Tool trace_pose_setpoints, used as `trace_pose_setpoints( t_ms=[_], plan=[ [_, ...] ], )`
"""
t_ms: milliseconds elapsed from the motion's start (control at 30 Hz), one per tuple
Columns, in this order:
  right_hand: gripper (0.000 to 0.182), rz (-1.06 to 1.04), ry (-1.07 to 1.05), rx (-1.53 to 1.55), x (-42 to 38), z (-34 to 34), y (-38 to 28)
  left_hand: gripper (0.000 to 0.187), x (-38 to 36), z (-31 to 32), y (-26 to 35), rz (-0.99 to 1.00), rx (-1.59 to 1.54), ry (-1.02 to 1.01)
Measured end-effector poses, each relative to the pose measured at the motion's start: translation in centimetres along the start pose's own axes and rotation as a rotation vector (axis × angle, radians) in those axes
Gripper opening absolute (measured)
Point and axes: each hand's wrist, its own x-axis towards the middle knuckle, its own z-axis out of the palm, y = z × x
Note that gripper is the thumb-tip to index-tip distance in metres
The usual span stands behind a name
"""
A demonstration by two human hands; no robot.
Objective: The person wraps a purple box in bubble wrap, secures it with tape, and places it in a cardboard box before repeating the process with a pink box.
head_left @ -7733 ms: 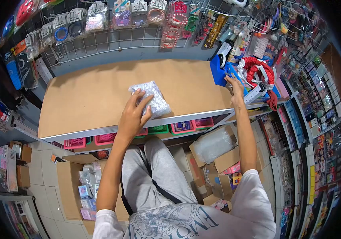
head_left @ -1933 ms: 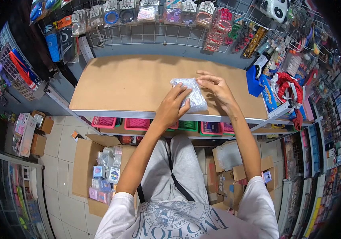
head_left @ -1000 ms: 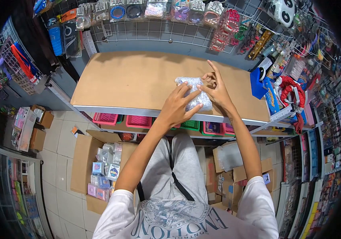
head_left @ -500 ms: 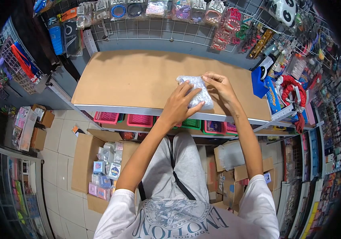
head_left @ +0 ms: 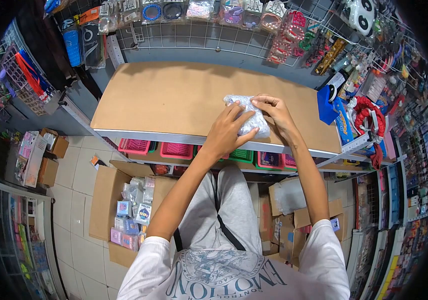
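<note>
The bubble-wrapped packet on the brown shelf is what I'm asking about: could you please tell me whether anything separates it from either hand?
Nothing visible does: the left hand rests spread on the bubble-wrapped packet, and the right hand's fingertips are at its far right corner, with no other object between.

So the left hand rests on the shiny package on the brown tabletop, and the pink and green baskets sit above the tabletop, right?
Not quite: the head view shows the pink and green baskets below the brown tabletop, not above it. The left hand does rest on the shiny package.
</note>
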Motion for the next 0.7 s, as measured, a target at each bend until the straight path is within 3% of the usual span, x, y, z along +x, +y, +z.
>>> trace_pose_setpoints(
  t_ms=[267,367,467,567,700],
  plan=[
    [0.014,-0.067,0.022,-0.092,0.3,0.0,0.4,0.047,0.0,0.0,0.0,-0.006,0.004,-0.011],
    [0.031,0.018,0.041,-0.106,0.9,-0.7,1.2,0.047,0.0,-0.1,-0.1,-0.006,0.002,-0.024],
    [0.056,-0.120,0.141,-0.101,0.8,0.2,1.0,0.046,-0.2,-0.1,-0.2,-0.003,0.004,-0.040],
    [0.072,0.094,0.163,-0.216,1.2,-0.1,-0.5,0.047,-0.1,-0.3,-0.2,-0.001,-0.004,-0.054],
    [0.062,0.092,0.096,-0.152,2.0,-0.7,0.9,0.052,-0.1,-0.5,-0.3,-0.015,-0.013,-0.079]
  ],
)
